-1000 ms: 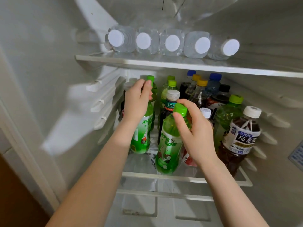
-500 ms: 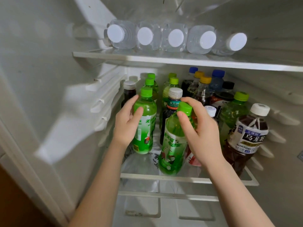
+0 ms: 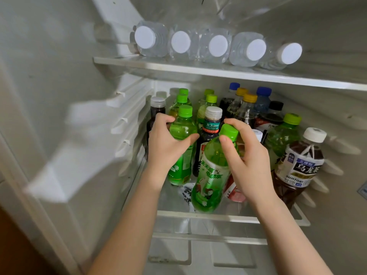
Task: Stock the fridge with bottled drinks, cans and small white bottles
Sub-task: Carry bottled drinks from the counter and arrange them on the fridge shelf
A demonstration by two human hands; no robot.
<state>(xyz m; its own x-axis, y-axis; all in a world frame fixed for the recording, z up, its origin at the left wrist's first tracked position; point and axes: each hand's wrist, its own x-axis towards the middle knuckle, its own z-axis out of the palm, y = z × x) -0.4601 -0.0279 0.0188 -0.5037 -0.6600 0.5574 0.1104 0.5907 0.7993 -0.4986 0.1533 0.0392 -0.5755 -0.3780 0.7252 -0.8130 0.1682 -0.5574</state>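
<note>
Inside the fridge, my left hand (image 3: 164, 147) grips the shoulder of a green bottle (image 3: 181, 133) standing upright at the left of the middle glass shelf (image 3: 214, 216). My right hand (image 3: 248, 161) holds a second green bottle (image 3: 210, 175) by its neck, just under the green cap; this one leans a little and stands nearest the shelf's front edge. Between the two rises a dark tea bottle with a silver cap (image 3: 212, 124). A brown oolong tea bottle (image 3: 297, 167) stands at the front right.
Several more bottles with green, yellow, blue and black caps crowd the back of the shelf (image 3: 246, 108). Water bottles with white caps (image 3: 217, 45) lie in a row on the upper shelf (image 3: 198, 69). White rail ribs line the left wall (image 3: 127, 120). A lower shelf (image 3: 208, 238) shows below.
My left hand came down from the green bottle's cap to its shoulder and now wraps round it. The right hand stays on the front green bottle's neck. The view has moved closer.
</note>
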